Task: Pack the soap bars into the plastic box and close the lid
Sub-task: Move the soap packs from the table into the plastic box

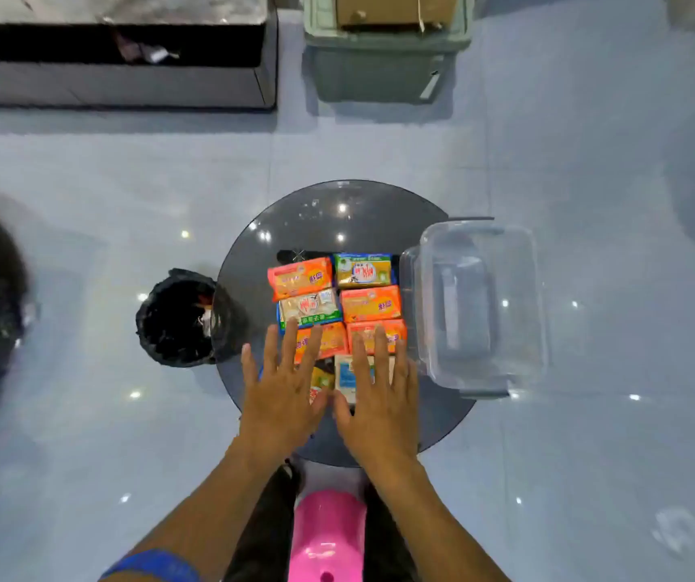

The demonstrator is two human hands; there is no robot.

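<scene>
On the round dark glass table (316, 220), wrapped soap bars (373, 303) lie in a tight two-column block; whether they already rest inside a shallow container cannot be told. Visible wrappers: orange bar (299, 277) and green-and-yellow bar (363, 269) in the far row, white-and-green bar (310, 307) and a second orange one behind them, two more orange ones in the next row, and a white-and-blue bar (347, 373) nearest the person, partly hidden.

The clear plastic box (480, 304) sits just beside the block on its right, overhanging the table edge, open side up or tilted; it holds no soap. A grey flat part seen through it may be the lid, but this is not certain.

Hand state:
- left hand (282, 388): flat, fingers spread wide, palm down over the near-left bars, gripping nothing
- right hand (379, 396): flat, fingers extended and slightly spread, palm down over the near-right bars, gripping nothing

Whether the palms press on the wrappers or hover just above them cannot be determined.

Step in hand, as judged: squaring up or gathering the bars before transfer. Packing appears not yet begun.

Next move calls for:
1. Closing the fingers around one bar or a short stack at the near edge
2. Carrying it right, over the box wall
3. Laying bars flat in rows so the lid can seat

A black-lined waste bin (179, 317) stands on the floor left of the table, well clear of the work
</scene>
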